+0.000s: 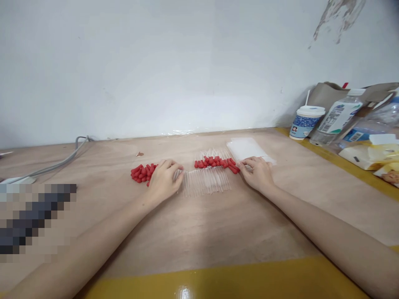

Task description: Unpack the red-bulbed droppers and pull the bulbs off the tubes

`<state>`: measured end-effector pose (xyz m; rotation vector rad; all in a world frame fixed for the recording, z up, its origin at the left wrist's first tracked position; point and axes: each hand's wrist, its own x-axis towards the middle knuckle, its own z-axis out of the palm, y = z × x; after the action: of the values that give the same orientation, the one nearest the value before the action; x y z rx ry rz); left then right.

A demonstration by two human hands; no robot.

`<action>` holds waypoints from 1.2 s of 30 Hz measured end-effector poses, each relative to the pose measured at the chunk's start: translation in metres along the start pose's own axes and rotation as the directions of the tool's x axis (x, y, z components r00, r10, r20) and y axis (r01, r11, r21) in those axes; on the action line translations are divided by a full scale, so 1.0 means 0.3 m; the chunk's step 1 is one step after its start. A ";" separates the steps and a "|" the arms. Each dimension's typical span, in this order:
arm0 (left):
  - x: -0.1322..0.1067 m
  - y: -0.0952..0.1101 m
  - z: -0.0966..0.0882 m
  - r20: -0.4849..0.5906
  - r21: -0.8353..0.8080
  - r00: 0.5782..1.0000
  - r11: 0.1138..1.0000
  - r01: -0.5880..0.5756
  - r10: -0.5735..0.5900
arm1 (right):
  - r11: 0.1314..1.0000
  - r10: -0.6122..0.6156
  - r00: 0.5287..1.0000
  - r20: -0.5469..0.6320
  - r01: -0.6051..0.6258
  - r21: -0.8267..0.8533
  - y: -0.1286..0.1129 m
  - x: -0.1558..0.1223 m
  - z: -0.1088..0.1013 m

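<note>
Thin clear tubes (207, 181) lie side by side in a row between my hands. At the left end of this row my left hand (165, 178) has its thumb and fingers closed around a clear tube, most of which is hidden. A pile of small red rubber caps (141, 173) sits just left of that hand, partly covered by it. Behind the row, more red caps (215, 162) form a band, with clear tubes (215, 153) reaching out beyond them. My right hand (257, 172) pinches a red cap at the band's right end.
A flat white translucent sheet or bag (246, 148) lies behind my right hand. At the right stand a paper cup (307, 122), a plastic bottle (338, 116) and food packets (370, 153). A grey cable (59, 160) runs along the left. Yellow tape (218, 276) edges the table.
</note>
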<state>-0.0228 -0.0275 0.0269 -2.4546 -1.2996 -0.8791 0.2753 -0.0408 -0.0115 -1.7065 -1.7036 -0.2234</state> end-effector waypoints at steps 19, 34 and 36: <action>0.205 0.088 0.157 0.093 -0.252 0.891 0.856 0.453 -0.444 | 0.996 -0.068 0.987 -0.144 0.076 0.054 -0.021 -0.021 -0.008; -0.128 0.220 0.003 0.004 -0.468 0.999 0.883 -0.026 0.031 | 0.905 -0.104 0.968 0.230 -0.003 0.425 -0.317 -0.163 -0.067; -0.122 0.212 0.006 -0.035 -0.409 0.998 0.911 -0.054 0.044 | 0.911 -0.088 0.976 0.198 -0.001 0.412 -0.303 -0.155 -0.065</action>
<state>0.0139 -0.0882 0.0081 -2.7591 -1.1300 -1.2777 0.1922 -0.0999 0.0078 -1.4147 -1.7895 0.2935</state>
